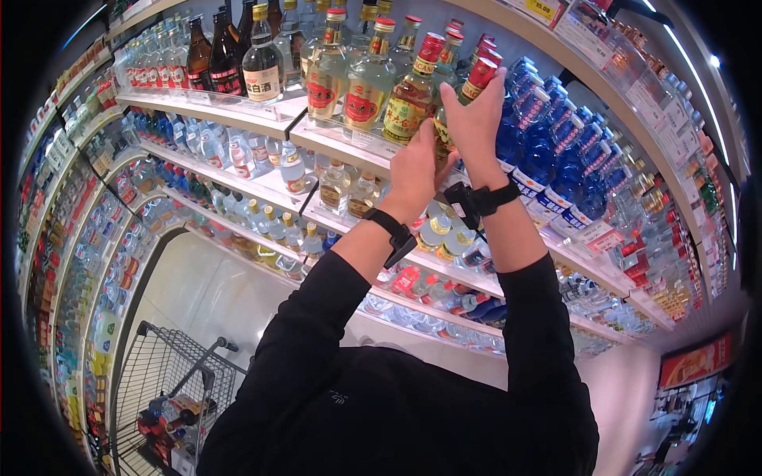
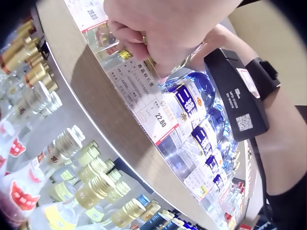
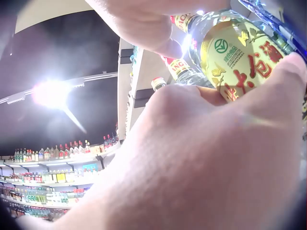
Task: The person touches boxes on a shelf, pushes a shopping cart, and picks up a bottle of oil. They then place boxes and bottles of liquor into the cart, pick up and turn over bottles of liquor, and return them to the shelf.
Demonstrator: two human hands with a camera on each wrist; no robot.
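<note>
My right hand (image 1: pixel 478 119) grips a glass bottle (image 1: pixel 479 78) near its red-capped neck. Lower on the same bottle, my left hand (image 1: pixel 414 168) holds the body with curled fingers. The right wrist view shows its yellow label (image 3: pixel 240 57) with red characters close up, between the hands; its lower end is hidden. Directly to the left stands a matching bottle (image 1: pixel 405 117) on the shelf. From the left wrist camera, the curled left hand (image 2: pixel 158 33) appears just above the shelf's price tags.
Blue bottles (image 1: pixel 548 135) crowd the shelf to the right. Clear bottles with red labels (image 1: pixel 363 99) stand left. Price tags line the shelf edge (image 2: pixel 91 86); more bottles fill the lower shelves. A wire shopping cart (image 1: pixel 171 349) holding goods stands at lower left.
</note>
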